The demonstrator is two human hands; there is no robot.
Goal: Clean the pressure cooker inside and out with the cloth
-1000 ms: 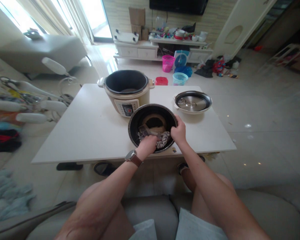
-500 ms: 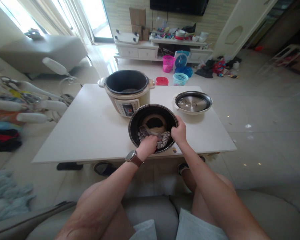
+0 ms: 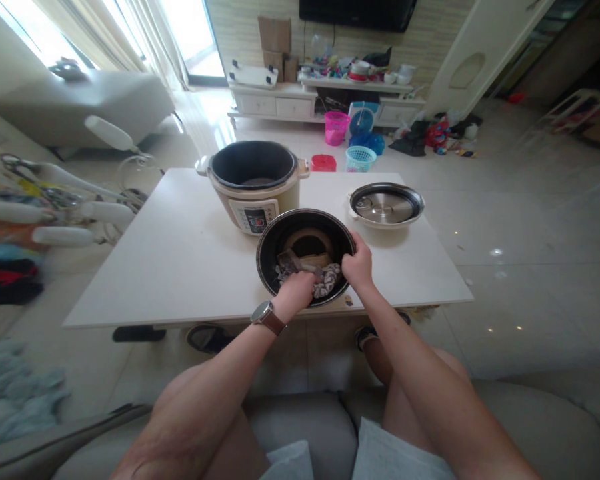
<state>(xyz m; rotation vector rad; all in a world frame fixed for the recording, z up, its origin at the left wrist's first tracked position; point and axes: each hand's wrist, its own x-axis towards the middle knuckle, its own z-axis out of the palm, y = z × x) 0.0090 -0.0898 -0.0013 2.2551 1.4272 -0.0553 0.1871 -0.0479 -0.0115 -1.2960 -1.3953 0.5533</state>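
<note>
A dark inner pot (image 3: 306, 219) is tilted toward me at the table's near side. My right hand (image 3: 359, 262) is closed on its right rim. Inside the pot, my left hand (image 3: 297, 291) is closed on a patterned cloth (image 3: 327, 283), which lies bunched against the lower wall; the fingertips are partly hidden in its folds. Just behind the pot stands the cream electric pressure cooker (image 3: 255, 207), its top uncovered and its control panel facing me. The cooker's lid (image 3: 386, 207) rests upside down at the right, metal side up.
All this is on a white table (image 3: 145, 267). Past its far edge are a red container (image 3: 324, 162), a light blue basket (image 3: 361, 159) and a pink basket (image 3: 337, 128) on the floor. A white lamp with several arms (image 3: 105, 212) stands close to the table's left side.
</note>
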